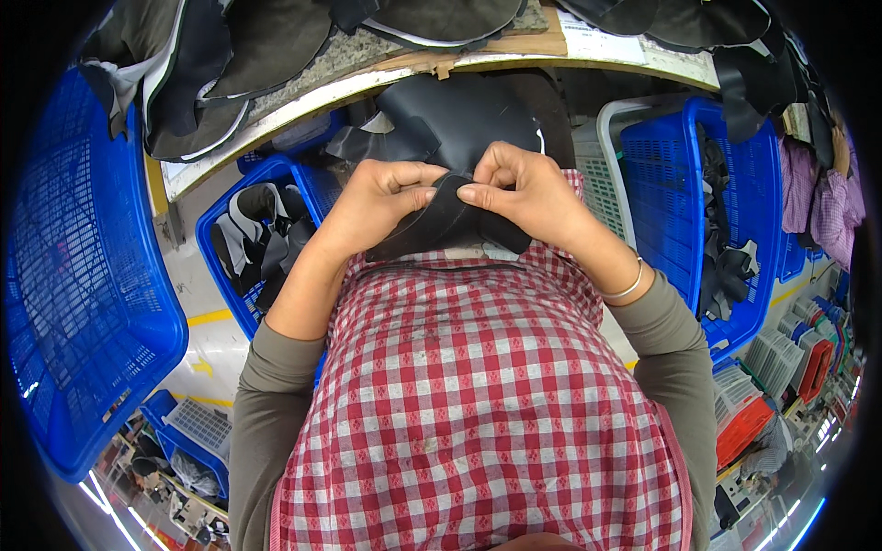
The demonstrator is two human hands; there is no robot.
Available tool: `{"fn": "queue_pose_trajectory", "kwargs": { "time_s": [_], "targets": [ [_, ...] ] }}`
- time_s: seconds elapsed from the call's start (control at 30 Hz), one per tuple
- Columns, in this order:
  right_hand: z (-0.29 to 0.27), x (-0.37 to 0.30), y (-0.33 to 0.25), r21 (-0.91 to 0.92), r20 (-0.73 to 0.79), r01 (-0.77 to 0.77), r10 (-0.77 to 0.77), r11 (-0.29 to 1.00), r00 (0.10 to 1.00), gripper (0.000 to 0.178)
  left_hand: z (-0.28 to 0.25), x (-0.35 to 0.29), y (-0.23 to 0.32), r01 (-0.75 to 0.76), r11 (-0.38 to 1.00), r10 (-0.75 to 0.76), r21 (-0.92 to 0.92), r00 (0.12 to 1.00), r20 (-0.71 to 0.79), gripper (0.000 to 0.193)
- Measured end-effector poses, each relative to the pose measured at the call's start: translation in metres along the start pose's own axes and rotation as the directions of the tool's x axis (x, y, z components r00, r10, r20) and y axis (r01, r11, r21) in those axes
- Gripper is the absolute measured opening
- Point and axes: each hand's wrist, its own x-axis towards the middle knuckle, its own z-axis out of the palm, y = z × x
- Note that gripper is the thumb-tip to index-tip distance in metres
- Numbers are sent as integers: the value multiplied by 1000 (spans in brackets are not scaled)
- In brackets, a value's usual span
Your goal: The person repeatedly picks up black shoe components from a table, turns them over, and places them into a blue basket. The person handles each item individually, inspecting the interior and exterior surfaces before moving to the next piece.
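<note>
Both of my hands meet in front of my checked apron, over my lap. A black leather-like piece point(432, 216) with a pale curved line on it is pinched between them. My left hand point(390, 197) grips its upper edge between thumb and fingers. Just beside it, my right hand point(519, 188) holds the same edge, thumb on top and fingers curled. Behind my hands lies a larger smooth black sheet point(469, 115), partly under the table edge. My fingers hide part of the held edge.
A worktable point(367, 81) carrying dark cut pieces point(266, 46) spans the far side. Blue baskets flank me: a tall one point(83, 266) at far left, one with black and grey pieces point(207, 234) nearer, and another point(657, 184) at right. A person in a checked sleeve point(831, 197) is at far right.
</note>
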Motion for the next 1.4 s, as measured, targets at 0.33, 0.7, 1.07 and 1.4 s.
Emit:
{"fn": "queue_pose_trajectory", "kwargs": {
  "time_s": [0.33,0.7,1.07,1.4],
  "targets": [
    [8,5,18,97,3,6,-7,995,1000,27,-4,3,11,-16,998,19,-59,998,62,13],
    [-2,36,-10,-557,152,622,-668,550,728,38,-5,-2,38,-124,980,132,156,990,-47,11],
    [-16,-14,-16,209,21,118,-125,971,992,17,-70,-7,50,51,990,-13,-134,962,272,23],
    [-35,0,-21,54,245,129,-138,990,960,28,-47,23,63,-89,995,70,51,955,290,21]
  ]
}}
